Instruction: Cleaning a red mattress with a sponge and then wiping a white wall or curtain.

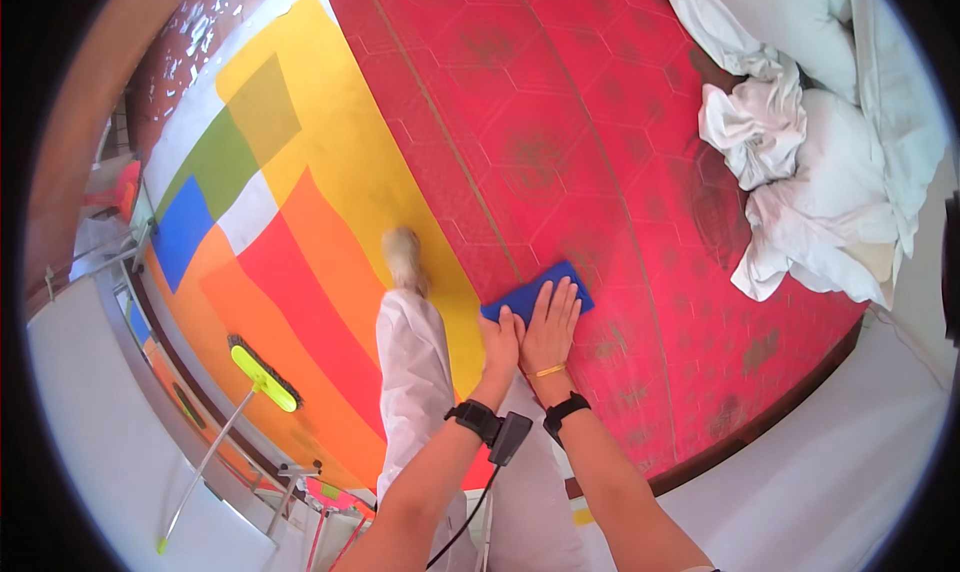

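A folded blue cloth (581, 290) lies on a red mat (600, 197) with a pale hexagon pattern and dark smudges. My right hand (551, 328) presses down on the cloth, its fingers extended together across the top. Beside it, my left hand (500, 347) holds the cloth near its left end; the thumb shows, and most of its fingers are hidden. Both wrists wear black straps, and a small black device (512, 438) with a cable sits at the left wrist.
White pillows and crumpled fabric (817, 174) are heaped at right. A multicoloured mat (330, 264) adjoins the red one, under my foot (403, 253). A lime-green mop (262, 377) leans at left, near a white table (97, 392). Paper scraps (199, 35) litter the brown floor behind.
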A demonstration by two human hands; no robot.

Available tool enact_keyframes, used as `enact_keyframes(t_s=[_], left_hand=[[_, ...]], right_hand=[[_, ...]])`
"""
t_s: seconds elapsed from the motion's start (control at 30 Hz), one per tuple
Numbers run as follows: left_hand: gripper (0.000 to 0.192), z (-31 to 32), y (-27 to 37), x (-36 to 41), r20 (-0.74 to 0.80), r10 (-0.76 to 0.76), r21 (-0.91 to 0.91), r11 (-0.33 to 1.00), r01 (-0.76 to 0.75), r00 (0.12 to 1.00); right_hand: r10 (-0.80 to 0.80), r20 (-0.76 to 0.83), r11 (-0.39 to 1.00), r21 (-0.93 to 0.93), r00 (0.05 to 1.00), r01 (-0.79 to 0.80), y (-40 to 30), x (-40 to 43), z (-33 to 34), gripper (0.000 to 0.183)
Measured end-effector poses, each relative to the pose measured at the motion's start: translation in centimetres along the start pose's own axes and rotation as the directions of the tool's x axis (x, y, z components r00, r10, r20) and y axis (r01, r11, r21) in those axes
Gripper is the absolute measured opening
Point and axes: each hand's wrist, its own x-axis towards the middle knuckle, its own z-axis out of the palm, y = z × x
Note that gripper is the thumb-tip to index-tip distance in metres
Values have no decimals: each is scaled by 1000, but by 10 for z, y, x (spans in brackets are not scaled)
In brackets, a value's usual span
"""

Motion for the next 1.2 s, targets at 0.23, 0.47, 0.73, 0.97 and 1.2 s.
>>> enact_keyframes(t_s=[0.23,0.47,0.73,0.97,1.2], left_hand=[[43,-14,96,83,-48,-54,-251,967,40,997],[31,-66,218,253,47,-53,-383,921,67,997],[38,-114,306,432,1,196,90,977,-195,981],[60,-108,286,408,117,198,-237,957,-167,973],[61,-91,224,318,107,146,-31,989,-144,983]], right_hand=[[39,-78,998,-43,996,-43,-56,99,6,68],[29,-176,999,-25,984,-33,-163,276,13,67],[-62,-294,996,40,954,77,-251,456,20,70],[-86,-282,989,91,955,116,-239,442,22,69],[-65,-147,996,49,987,73,-194,340,14,64]])
